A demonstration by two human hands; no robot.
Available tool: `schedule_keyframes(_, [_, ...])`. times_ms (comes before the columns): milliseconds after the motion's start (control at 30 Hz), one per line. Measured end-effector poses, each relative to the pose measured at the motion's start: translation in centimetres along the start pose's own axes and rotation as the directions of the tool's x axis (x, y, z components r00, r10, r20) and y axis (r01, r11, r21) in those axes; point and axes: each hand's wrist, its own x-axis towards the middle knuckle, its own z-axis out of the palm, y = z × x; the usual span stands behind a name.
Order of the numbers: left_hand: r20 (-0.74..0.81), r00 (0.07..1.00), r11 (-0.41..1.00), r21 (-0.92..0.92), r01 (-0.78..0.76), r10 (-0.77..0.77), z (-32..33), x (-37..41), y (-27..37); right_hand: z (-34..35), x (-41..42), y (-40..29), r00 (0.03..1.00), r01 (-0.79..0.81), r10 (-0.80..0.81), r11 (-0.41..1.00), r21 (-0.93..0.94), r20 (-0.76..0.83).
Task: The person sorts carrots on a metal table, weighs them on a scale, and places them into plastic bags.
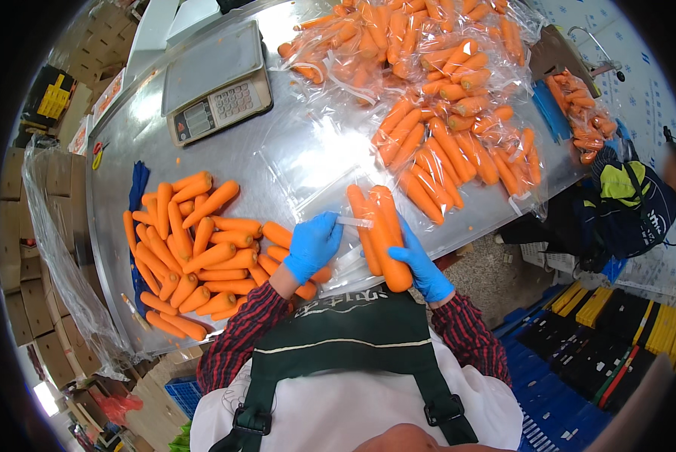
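My left hand (315,246), in a blue glove, pinches one end of a narrow white strip (354,221). The strip's other end reaches across the upper part of a small bunch of carrots (388,240). My right hand (423,263), also gloved in blue, grips that bunch from its right side, with the thumb over the front. Part of the right fingers is hidden behind the carrots. Below the bunch lies clear plastic film (346,263) at the table's near edge. Left of my left hand is a pile of loose carrots (202,254).
Clear bags of carrots (445,141) cover the right and far right of the metal table (230,164). A digital scale (219,85) stands at the back left, with scissors (98,155) near the left edge. Another person (635,198) is at the right.
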Motion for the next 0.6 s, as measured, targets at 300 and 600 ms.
schedule_keyframes(300, [-0.049, 0.975, 0.962, -0.156, -0.223, 0.218, -2.8, 1.8, 2.9, 0.8, 2.4, -4.8, 0.975, -0.133, 0.166, 0.969, 0.209, -0.148])
schedule_keyframes(600, [-0.044, 0.999, 0.598, -0.801, -0.017, -0.03, -11.7, 7.5, 3.7, 3.4, 8.5, -16.0, 0.997, -0.073, 0.081, 0.799, -0.597, -0.014])
